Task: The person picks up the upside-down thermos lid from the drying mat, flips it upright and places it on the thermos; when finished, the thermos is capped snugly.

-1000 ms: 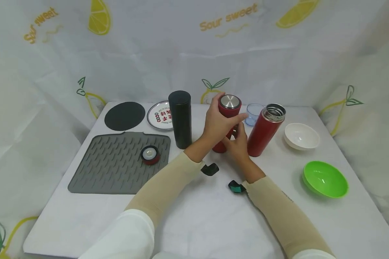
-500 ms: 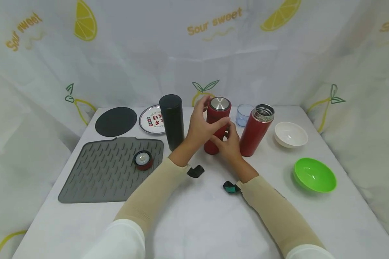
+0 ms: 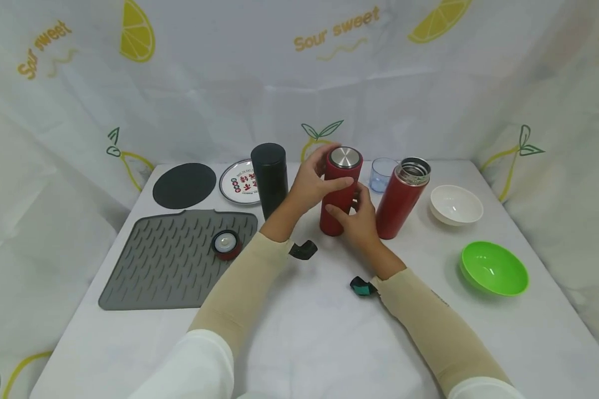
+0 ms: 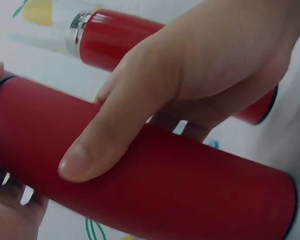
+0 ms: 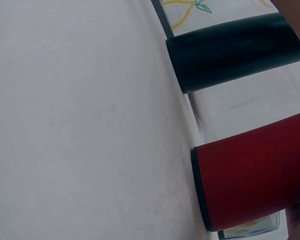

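Observation:
A red thermos (image 3: 338, 198) with a silver-topped lid stands upright at the middle back of the table. My left hand (image 3: 306, 185) grips its upper part, the thumb laid across the front. Lower down, my right hand (image 3: 361, 224) grips the body from the right side. In the left wrist view the right hand's thumb presses along the red wall, while part of the left hand (image 4: 12, 215) shows at the lid end. A second red thermos (image 3: 398, 208), lidless with its steel mouth bare, stands just right. The right wrist view shows the gripped thermos's black base (image 5: 202, 192) at the tabletop.
A black thermos (image 3: 271, 177) stands left of my hands. On the grey mat (image 3: 155, 260) sits a red-and-black lid (image 3: 226, 245). Behind are a black disc (image 3: 184, 185) and printed plate (image 3: 239, 183). A glass (image 3: 381, 174), white bowl (image 3: 456, 205) and green bowl (image 3: 494, 269) are rightward.
The left thumb has come in from beyond the thermos's right side to its front. The right hand's fingers have shifted on the body. The thermos stays in place; the head view has swung slightly.

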Demonstrator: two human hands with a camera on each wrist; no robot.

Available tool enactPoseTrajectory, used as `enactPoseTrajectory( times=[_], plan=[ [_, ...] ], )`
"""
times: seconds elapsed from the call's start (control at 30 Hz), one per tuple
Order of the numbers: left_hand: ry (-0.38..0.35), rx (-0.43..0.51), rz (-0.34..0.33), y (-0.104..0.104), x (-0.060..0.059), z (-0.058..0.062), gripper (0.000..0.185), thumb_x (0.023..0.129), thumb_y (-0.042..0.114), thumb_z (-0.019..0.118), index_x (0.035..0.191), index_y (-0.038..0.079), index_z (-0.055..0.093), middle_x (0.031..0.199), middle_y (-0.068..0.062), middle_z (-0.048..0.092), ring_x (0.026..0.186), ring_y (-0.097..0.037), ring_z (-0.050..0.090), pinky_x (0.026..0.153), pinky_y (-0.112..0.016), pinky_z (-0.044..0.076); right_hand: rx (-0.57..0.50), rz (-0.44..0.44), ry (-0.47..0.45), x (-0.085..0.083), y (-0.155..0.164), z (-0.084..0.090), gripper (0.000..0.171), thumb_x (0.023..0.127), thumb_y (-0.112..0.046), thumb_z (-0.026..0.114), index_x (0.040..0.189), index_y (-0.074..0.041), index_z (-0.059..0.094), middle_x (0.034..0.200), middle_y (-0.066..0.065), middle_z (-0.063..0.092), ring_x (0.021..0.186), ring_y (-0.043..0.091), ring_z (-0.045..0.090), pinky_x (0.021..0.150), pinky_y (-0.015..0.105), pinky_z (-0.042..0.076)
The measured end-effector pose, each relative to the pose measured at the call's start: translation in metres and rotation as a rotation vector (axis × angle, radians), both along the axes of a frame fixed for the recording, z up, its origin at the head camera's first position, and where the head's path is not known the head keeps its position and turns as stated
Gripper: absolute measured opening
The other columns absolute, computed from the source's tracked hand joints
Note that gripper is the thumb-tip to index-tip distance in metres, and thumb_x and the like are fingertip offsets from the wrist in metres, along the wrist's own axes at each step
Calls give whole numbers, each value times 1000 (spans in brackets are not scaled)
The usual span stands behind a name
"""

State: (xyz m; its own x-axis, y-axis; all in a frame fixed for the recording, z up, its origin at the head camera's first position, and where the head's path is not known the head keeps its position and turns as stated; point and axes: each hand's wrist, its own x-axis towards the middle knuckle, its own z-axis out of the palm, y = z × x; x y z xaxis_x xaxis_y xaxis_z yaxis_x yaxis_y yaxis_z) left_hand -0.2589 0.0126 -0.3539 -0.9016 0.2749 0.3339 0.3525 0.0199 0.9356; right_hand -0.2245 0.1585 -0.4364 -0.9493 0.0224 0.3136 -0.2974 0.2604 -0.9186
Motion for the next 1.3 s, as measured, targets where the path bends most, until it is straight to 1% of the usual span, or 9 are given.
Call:
enactPoseTrajectory(
  times=[0.23, 0.53, 0.63, 0.73, 0.9, 1.0, 1.07, 1.13, 1.3],
  plan=[
    [100, -23, 260, 17, 20, 0, 78, 78, 36, 82, 138, 10, 41, 126, 2, 53, 115, -11, 51, 88, -27, 51, -9, 29, 80, -1, -2, 1, 74, 83, -14, 79, 144, -12, 36, 133, 9, 51, 120, 25, 50, 103, 44, 41],
    [70, -130, 94, -8, 6, 17, 67, 79, 27, 83, 134, 13, 48, 122, 2, 59, 118, -13, 51, 93, -33, 48, 18, 57, -33, -4, -3, 10, 80, 84, -34, 77, 149, -24, 31, 142, -3, 46, 128, 20, 44, 104, 48, 39],
    [88, -231, 85, -16, 11, 18, 71, 83, 33, 78, 142, 15, 42, 130, 2, 56, 120, -13, 51, 96, -33, 47, 10, 93, -28, -8, -2, 9, 79, 86, -33, 75, 150, -23, 30, 144, -2, 45, 132, 20, 41, 107, 47, 36],
    [223, -389, 139, -30, 32, 16, 68, 89, 35, 71, 146, 12, 40, 137, 0, 54, 119, -13, 52, 96, -30, 47, 9, 116, -29, -10, -2, 8, 79, 87, -31, 75, 151, -19, 29, 146, 1, 43, 135, 20, 39, 109, 44, 34],
    [596, -536, 124, -81, 76, 11, 48, 89, 20, 71, 132, 4, 56, 125, -6, 63, 105, -15, 62, 89, -28, 50, -8, 118, -80, -10, 2, 7, 81, 87, -29, 76, 151, -18, 28, 147, 3, 43, 136, 20, 38, 109, 44, 33],
    [671, -552, 79, -122, 89, 4, 43, 85, 14, 75, 124, 4, 62, 116, -5, 67, 100, -15, 63, 87, -29, 51, -5, 107, -128, -11, 7, 10, 84, 85, -35, 76, 152, -22, 27, 147, 0, 42, 137, 20, 37, 107, 45, 36],
    [644, -563, 92, -151, 90, -7, 44, 82, 11, 78, 122, 2, 63, 114, -7, 68, 101, -18, 63, 89, -33, 50, 23, 103, -161, -11, 11, 12, 87, 83, -39, 77, 152, -24, 26, 148, 0, 41, 137, 22, 37, 106, 46, 37],
    [552, -581, 130, -179, 90, -21, 47, 80, 11, 80, 123, 2, 63, 113, -8, 68, 103, -20, 63, 90, -37, 49, 56, 103, -192, -10, 14, 13, 90, 82, -41, 77, 153, -24, 26, 148, 0, 41, 137, 23, 38, 105, 46, 38],
    [115, -588, 197, -234, 87, -52, 67, 78, 22, 84, 135, 5, 53, 125, -10, 61, 116, -30, 55, 98, -49, 43, 106, 127, -220, -7, 16, 13, 91, 82, -38, 79, 154, -22, 26, 149, 1, 41, 137, 22, 37, 107, 43, 37]
  ],
)
